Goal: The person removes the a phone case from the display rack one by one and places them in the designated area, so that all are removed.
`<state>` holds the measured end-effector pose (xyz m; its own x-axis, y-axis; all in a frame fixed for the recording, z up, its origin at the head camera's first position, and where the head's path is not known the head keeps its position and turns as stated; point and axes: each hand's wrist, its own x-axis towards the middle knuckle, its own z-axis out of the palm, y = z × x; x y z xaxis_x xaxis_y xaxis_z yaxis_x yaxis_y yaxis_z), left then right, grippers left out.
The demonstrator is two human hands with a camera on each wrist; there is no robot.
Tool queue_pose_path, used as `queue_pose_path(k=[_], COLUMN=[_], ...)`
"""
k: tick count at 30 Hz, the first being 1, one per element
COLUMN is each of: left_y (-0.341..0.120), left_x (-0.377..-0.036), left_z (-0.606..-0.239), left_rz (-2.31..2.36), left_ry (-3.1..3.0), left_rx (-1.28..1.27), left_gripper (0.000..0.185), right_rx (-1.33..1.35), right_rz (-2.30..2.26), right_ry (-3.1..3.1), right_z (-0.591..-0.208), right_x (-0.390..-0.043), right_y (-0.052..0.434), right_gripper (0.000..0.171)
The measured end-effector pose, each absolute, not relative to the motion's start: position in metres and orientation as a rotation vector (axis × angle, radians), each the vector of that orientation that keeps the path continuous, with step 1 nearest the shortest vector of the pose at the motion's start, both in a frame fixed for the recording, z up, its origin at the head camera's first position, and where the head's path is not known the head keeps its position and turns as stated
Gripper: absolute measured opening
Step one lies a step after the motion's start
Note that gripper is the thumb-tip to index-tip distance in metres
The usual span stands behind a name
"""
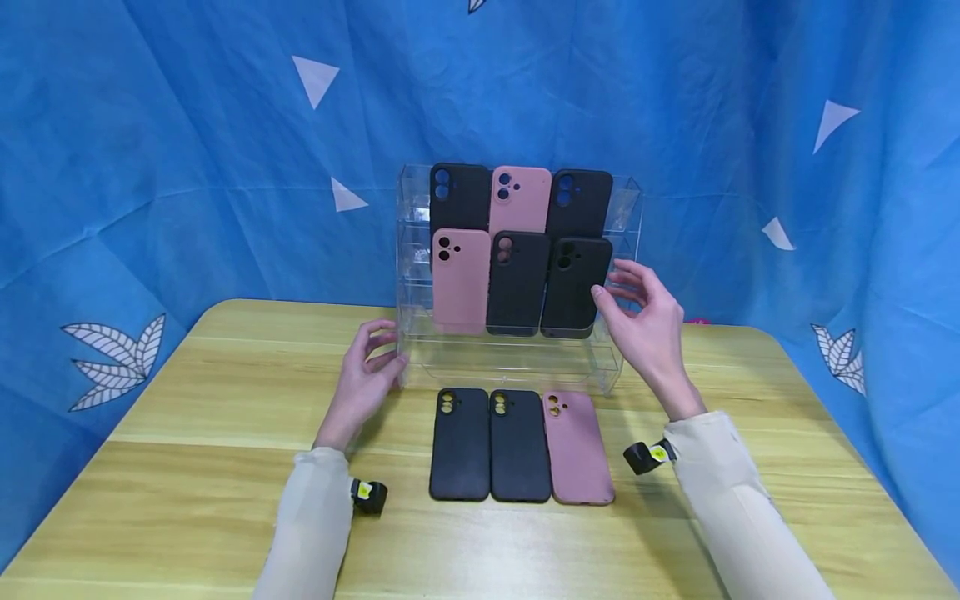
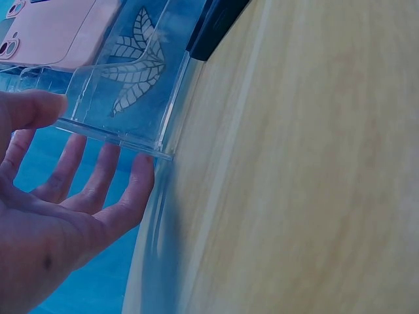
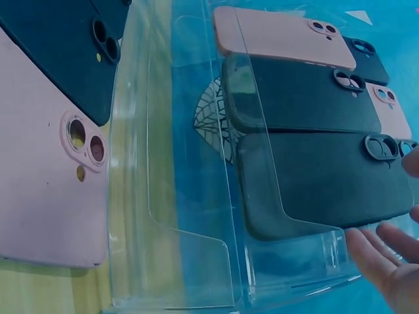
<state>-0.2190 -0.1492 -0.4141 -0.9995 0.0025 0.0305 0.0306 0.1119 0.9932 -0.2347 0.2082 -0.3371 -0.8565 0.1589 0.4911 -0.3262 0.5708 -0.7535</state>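
A clear tiered display rack stands on the wooden table. Its upper tier carries a pink phone case between two black ones; the tier below holds a pink case, a black case and, at the right, another black case. My left hand touches the rack's lower left side, its fingers spread against the side panel. My right hand is by the rack's right side, thumb close to the rightmost lower black case, fingers apart and holding nothing.
Before the rack, two black phone cases and a pink phone case lie side by side on the table. A blue patterned curtain hangs behind the table. Each wrist wears a small black camera.
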Motion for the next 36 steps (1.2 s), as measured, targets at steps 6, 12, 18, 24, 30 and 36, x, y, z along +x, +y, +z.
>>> queue_pose_path(k=[6,12,18,24,30,36], left_y=[-0.149,-0.149,-0.150,-0.150,-0.151,-0.150], left_x=[-0.219,-0.218,-0.219,-0.219,-0.219,-0.219], left_z=[-0.414,-0.415,-0.415,-0.415,-0.415,-0.415], left_rz=[-2.075,-2.068,-2.070,-2.071,-2.070,-2.085], left_ry=[-2.327,-2.327,-2.321,-2.321,-2.327,-2.317], left_rx=[-0.030,-0.033,-0.035,-0.035,-0.030,-0.032], left_gripper=[0.052,0.052,0.052,0.052,0.052,0.052], right_rx=[0.130,0.171,0.179,0.181,0.214,0.271], right_rz=[1.172,1.129,1.066,1.038,1.045,1.105], right_ry=[-2.313,-2.353,-2.337,-2.283,-2.247,-2.209], right_z=[-0.336,-0.335,-0.335,-0.335,-0.338,-0.338], right_x=[-0.239,-0.243,-0.247,-0.251,-0.253,-0.254], right_y=[0.206,0.205,0.202,0.200,0.201,0.204], right_gripper=[0.054,0.060,0.061,0.055,0.053,0.051])
